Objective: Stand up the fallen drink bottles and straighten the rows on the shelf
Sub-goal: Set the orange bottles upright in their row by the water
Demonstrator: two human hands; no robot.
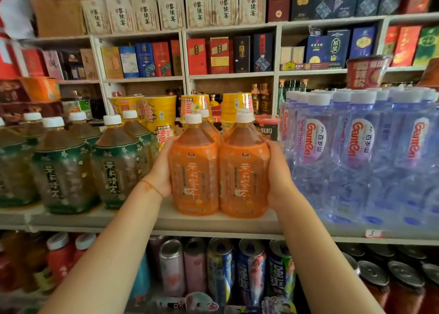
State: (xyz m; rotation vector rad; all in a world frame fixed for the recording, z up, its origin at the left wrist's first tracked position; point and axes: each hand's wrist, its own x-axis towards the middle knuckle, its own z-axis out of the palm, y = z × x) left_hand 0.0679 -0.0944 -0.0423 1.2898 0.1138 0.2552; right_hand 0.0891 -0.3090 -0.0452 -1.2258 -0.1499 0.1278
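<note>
Two orange tea bottles stand upright side by side at the shelf's front edge, the left one [193, 171] and the right one [244, 173]. Two more orange bottles stand behind them, mostly hidden. My left hand [161, 168] grips the left side of the left bottle. My right hand [276, 171] grips the right side of the right bottle. Both bottles touch each other between my hands. The shelf board [166, 221] is pale grey.
Green tea bottles [116, 161] stand in rows to the left. Shrink-wrapped clear water bottles [356, 152] fill the right. Yellow noodle cups [161, 114] stand behind. Cans [251, 268] line the shelf below. Boxed liquor fills the back wall shelves.
</note>
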